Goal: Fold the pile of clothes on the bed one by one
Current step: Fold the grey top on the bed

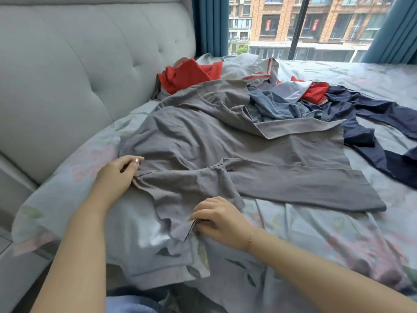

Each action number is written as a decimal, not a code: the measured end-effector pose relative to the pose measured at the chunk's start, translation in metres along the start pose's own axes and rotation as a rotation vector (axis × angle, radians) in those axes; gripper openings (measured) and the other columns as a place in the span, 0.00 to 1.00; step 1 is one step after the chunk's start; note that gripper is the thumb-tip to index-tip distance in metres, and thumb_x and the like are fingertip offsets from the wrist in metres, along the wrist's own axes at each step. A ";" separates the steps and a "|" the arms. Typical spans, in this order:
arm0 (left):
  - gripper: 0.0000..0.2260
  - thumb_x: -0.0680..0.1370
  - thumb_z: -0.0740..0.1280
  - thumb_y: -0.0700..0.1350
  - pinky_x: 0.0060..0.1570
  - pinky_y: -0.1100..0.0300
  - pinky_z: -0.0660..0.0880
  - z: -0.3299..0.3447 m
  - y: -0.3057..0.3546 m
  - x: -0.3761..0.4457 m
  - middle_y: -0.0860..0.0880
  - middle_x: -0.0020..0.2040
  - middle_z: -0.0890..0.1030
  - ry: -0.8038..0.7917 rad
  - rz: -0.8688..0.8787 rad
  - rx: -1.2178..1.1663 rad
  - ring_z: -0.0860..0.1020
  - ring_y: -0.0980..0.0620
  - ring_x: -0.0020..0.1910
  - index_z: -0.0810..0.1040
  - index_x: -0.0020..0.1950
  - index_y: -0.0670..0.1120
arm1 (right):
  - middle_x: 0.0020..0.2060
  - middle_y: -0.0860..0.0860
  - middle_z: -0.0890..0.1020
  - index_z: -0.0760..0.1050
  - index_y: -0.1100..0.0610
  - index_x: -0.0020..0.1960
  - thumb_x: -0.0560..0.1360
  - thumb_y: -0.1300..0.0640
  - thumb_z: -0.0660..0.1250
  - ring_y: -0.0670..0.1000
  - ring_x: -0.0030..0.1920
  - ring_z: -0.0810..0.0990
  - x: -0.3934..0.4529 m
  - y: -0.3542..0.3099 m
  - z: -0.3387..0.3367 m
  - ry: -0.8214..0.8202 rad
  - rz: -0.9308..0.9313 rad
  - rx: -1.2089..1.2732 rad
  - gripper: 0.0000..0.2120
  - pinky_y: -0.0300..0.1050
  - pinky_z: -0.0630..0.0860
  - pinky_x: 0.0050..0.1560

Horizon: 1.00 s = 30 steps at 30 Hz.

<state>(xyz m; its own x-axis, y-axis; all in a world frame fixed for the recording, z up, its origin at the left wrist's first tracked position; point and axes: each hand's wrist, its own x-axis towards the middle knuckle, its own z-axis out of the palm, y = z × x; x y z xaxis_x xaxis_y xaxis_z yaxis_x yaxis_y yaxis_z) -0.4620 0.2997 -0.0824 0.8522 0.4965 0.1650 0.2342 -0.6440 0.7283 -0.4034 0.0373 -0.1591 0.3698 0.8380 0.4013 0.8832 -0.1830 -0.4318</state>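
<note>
A grey garment (pixel 237 154) lies spread across the bed (pixel 338 233), nearer than the rest of the pile (pixel 282 96), which sits far and right by the window. The left hand (pixel 117 175) pinches the garment's left edge between thumb and curled fingers. The right hand (pixel 216 218) grips the near corner of a loose flap, fingers curled round the cloth.

The step in hand looks like the first fold of this garment: both hands have hold of the near-left part, ready to straighten it or turn it over. The next move likely calls for lifting both held points together, keeping the edge taut, and laying it flat across the body without dragging the wrinkled far part.
</note>
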 end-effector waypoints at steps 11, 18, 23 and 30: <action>0.22 0.66 0.58 0.37 0.61 0.56 0.70 -0.015 -0.018 0.020 0.55 0.55 0.82 -0.215 -0.165 -0.258 0.76 0.52 0.57 0.83 0.48 0.58 | 0.48 0.51 0.81 0.80 0.57 0.50 0.73 0.52 0.72 0.46 0.47 0.77 0.039 0.015 -0.062 -0.376 0.114 0.163 0.10 0.37 0.71 0.49; 0.22 0.71 0.65 0.31 0.52 0.72 0.70 -0.018 -0.016 0.016 0.60 0.56 0.79 -0.314 -0.026 -0.198 0.76 0.67 0.53 0.81 0.55 0.56 | 0.58 0.47 0.72 0.71 0.49 0.62 0.68 0.42 0.67 0.51 0.58 0.72 0.006 0.016 -0.017 -0.456 -0.099 -0.273 0.25 0.45 0.71 0.56; 0.13 0.77 0.66 0.32 0.48 0.77 0.71 -0.019 -0.018 0.014 0.61 0.55 0.80 -0.245 -0.007 -0.237 0.77 0.72 0.48 0.84 0.52 0.48 | 0.47 0.48 0.80 0.77 0.54 0.50 0.77 0.51 0.56 0.52 0.48 0.79 -0.002 0.016 -0.011 -0.202 -0.053 -0.193 0.13 0.49 0.75 0.47; 0.03 0.75 0.72 0.46 0.51 0.66 0.70 -0.008 -0.021 0.027 0.55 0.47 0.83 0.042 0.063 -0.044 0.77 0.60 0.49 0.82 0.43 0.54 | 0.29 0.45 0.65 0.66 0.55 0.39 0.80 0.58 0.61 0.40 0.30 0.64 0.071 0.033 -0.081 0.256 0.332 0.202 0.12 0.37 0.63 0.34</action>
<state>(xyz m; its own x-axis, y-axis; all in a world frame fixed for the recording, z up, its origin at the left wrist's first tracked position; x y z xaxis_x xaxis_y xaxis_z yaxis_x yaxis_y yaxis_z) -0.4475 0.3318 -0.0878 0.8442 0.4800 0.2387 0.1590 -0.6493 0.7437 -0.3245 0.0490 -0.0798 0.7048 0.5926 0.3901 0.6406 -0.2953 -0.7089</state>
